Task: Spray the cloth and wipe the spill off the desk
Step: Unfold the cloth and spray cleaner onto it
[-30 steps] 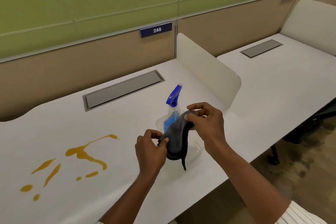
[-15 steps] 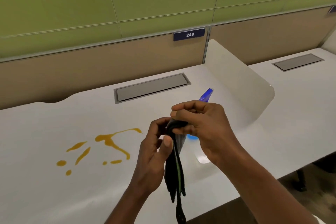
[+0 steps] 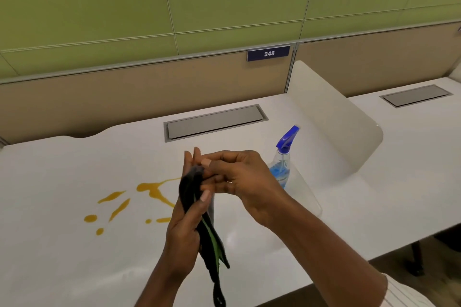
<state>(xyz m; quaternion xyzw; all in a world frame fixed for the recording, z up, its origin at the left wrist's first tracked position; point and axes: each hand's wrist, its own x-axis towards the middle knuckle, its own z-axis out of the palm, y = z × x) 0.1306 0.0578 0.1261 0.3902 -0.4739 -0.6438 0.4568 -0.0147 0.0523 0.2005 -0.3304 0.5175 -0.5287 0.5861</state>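
I see both hands, left hand point(image 3: 185, 217) and right hand point(image 3: 239, 182), pinching the cloth point(image 3: 199, 209) near the spray bottle point(image 3: 283, 167); its dangling tail could drag through the spill point(image 3: 149, 188).

Readable text, one item:

1. "248", white numerals on a dark blue rectangular plate point(image 3: 268, 53). The plate is fixed to the metal rail along the top edge of the tan partition panel point(image 3: 149, 92) behind my worktop point(image 3: 74, 244), just left of the upright post where the white side divider point(image 3: 331, 119) meets the partition.

Unreadable:

2. Label on the spray bottle point(image 3: 283, 169): a band of print shows low on the bottle, too blurred for me to make out any word or brand.

No other writing is legible from where I look.
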